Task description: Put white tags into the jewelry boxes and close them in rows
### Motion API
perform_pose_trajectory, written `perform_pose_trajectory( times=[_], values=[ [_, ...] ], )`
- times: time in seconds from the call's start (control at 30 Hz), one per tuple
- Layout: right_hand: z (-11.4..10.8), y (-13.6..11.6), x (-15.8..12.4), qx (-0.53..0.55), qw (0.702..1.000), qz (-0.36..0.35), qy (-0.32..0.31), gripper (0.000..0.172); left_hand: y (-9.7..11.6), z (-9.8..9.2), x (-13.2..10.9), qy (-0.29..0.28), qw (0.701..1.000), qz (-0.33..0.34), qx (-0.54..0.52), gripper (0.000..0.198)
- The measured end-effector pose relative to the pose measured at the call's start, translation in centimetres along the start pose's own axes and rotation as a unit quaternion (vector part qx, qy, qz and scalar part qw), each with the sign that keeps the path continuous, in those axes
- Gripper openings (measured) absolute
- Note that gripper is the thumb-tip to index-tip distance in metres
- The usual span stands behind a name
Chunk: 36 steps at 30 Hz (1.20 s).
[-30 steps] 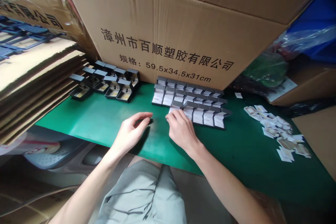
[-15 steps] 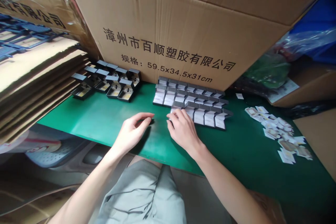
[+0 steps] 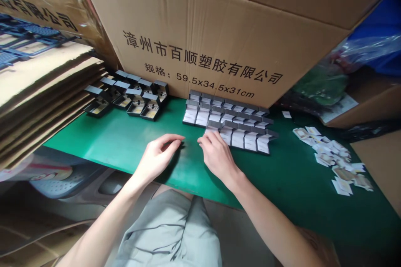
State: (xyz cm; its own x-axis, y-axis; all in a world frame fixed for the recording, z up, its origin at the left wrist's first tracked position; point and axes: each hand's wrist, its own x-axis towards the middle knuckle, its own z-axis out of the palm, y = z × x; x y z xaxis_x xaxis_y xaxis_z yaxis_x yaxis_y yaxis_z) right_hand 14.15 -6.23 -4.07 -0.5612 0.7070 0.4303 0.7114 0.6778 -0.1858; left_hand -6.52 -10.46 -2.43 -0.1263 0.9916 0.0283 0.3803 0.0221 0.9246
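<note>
I've got my left hand (image 3: 155,155) loosely curved, thumb parted; right hand (image 3: 218,156), grip I can't tell, beside three rows of boxes (image 3: 230,125).

Black boxes (image 3: 231,124) with white insides (image 3: 237,139), green tabletop (image 3: 109,146), brown carton (image 3: 216,21) with black lettering (image 3: 206,63)

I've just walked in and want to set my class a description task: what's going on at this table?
A person sits at a green table. Their right hand is at the left end of the front row of open, white-lined boxes; whether it grips one is unclear. Their left hand is loosely curled, with nothing visible in it. More open boxes stand farther left, and a pile of small pale pieces lies at the right.
</note>
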Motion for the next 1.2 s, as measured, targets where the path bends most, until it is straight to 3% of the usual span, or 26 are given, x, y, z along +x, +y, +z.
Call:
perform_pose_trajectory(
  times=[0.2,0.47,0.6,0.73,0.83,0.97,1.1,1.2],
  values=[
    [-0.2,0.6,0.2,-0.032,0.999,0.011,0.006,0.034,0.2,0.0,0.0,0.0,1.0,-0.003,0.009,0.035],
    [-0.2,0.8,0.4,-0.033,0.999,0.011,0.009,0.029,0.3,0.1,-0.1,0.001,1.0,-0.007,-0.002,0.033],
    [-0.2,0.6,0.4,-0.019,0.999,0.016,0.038,0.018,0.0,-0.5,-0.3,0.045,0.998,-0.016,-0.038,0.035],
    [-0.4,0.5,0.5,0.002,0.996,0.016,0.091,0.019,-1.6,-4.3,-0.2,0.148,0.987,-0.017,0.065,0.033],
    [-0.4,0.3,0.5,0.026,0.993,0.004,0.112,0.02,-3.4,-8.7,0.5,0.235,0.936,0.061,0.254,0.035],
    [-0.4,-0.2,0.6,0.057,0.99,-0.008,0.128,0.025,-5.2,-13.6,2.3,0.3,0.898,0.077,0.313,0.048],
    [-0.5,-0.2,0.6,0.085,0.988,-0.003,0.126,0.034,-6.3,-15.8,3.7,0.272,0.886,0.084,0.366,0.05],
    [-0.4,0.0,0.6,0.104,0.989,0.007,0.11,0.036,-6.6,-15.5,3.3,0.267,0.872,0.124,0.39,0.04]
  ],
)
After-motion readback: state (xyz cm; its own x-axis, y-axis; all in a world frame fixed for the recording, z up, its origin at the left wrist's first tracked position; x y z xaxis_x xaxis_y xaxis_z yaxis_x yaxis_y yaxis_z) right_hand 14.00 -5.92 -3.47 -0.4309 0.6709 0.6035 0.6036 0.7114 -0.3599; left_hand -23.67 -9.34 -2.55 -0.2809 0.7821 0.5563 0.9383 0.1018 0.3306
